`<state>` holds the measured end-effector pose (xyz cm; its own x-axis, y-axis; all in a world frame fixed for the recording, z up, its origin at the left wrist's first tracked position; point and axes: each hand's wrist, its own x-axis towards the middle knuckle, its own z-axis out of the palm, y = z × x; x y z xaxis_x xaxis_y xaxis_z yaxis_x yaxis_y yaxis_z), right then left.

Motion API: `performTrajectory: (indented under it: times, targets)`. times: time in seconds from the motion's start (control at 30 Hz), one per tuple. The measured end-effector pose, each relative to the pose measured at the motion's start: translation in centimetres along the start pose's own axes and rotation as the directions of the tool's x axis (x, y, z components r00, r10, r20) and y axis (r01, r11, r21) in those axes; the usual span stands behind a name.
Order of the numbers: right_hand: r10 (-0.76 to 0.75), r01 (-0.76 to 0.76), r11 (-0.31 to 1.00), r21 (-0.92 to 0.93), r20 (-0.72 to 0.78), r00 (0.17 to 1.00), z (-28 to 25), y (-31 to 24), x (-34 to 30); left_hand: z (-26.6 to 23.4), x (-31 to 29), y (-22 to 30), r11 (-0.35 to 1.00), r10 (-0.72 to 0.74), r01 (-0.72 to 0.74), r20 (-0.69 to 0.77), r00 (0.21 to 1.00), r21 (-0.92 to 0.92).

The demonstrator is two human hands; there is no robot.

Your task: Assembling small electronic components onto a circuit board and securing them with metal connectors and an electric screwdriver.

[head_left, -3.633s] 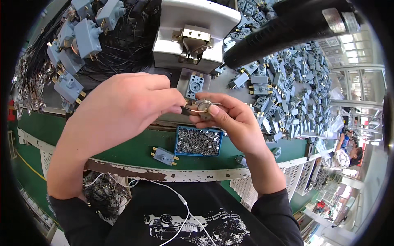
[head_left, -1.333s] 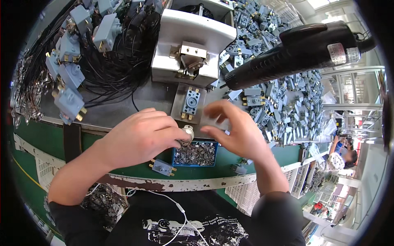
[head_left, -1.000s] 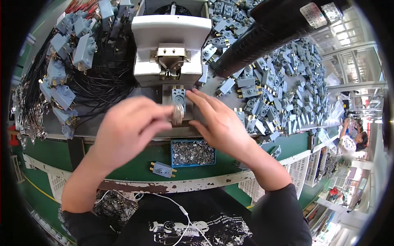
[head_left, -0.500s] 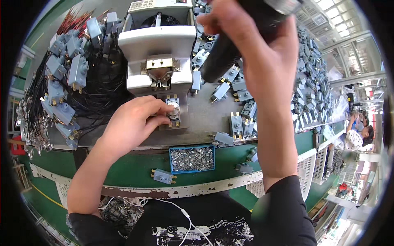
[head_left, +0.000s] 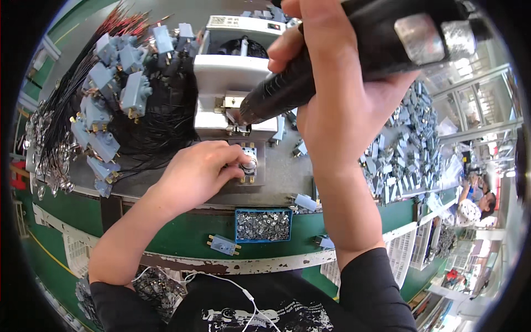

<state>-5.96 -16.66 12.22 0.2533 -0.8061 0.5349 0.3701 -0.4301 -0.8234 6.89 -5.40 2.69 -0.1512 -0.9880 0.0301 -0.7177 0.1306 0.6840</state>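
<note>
My right hand (head_left: 345, 105) is wrapped round a black power screwdriver (head_left: 285, 88), tilted so its tip end is at the metal front outlet (head_left: 235, 104) of a white screw feeder (head_left: 235, 69). The driver's very tip is hard to make out there. Below the feeder, my left hand (head_left: 199, 169) pinches a small component (head_left: 251, 162) with brass terminals and a round metal ring, which sits on a metal plate (head_left: 258, 178). Thumb and forefinger touch its left side and partly cover it.
A blue tray (head_left: 237, 226) of small metal parts stands at the table's near edge, beside a loose blue-grey component (head_left: 223, 245). Blue-grey components (head_left: 135, 94) and black wires (head_left: 160, 124) lie left; a large pile (head_left: 406, 157) spreads right. A person (head_left: 475, 207) sits far right.
My right hand has brought the screwdriver down and left, from beside the feeder to its front outlet. My left hand keeps its pinch on the component. The whole view has shifted somewhat.
</note>
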Motion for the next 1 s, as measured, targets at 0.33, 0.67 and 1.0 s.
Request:
performTrajectory:
  times: [0.33,0.67,1.0]
  targets:
    - [-0.108,0.109,0.988,0.111,-0.013,0.994,3.1,2.5,-1.1,0.2,-0.4,-1.1,0.995,0.081,-0.079,-0.036,0.996,0.059]
    - [-0.024,0.028,0.999,-0.022,0.147,0.989,3.3,0.7,0.1,0.9,-0.5,-1.4,0.993,0.110,-0.105,-0.089,0.990,0.058]
    - [-0.030,0.042,0.996,-0.079,0.154,0.988,-1.3,1.1,-1.4,0.5,-0.3,-1.2,0.996,0.091,-0.092,-0.071,0.993,-0.017]
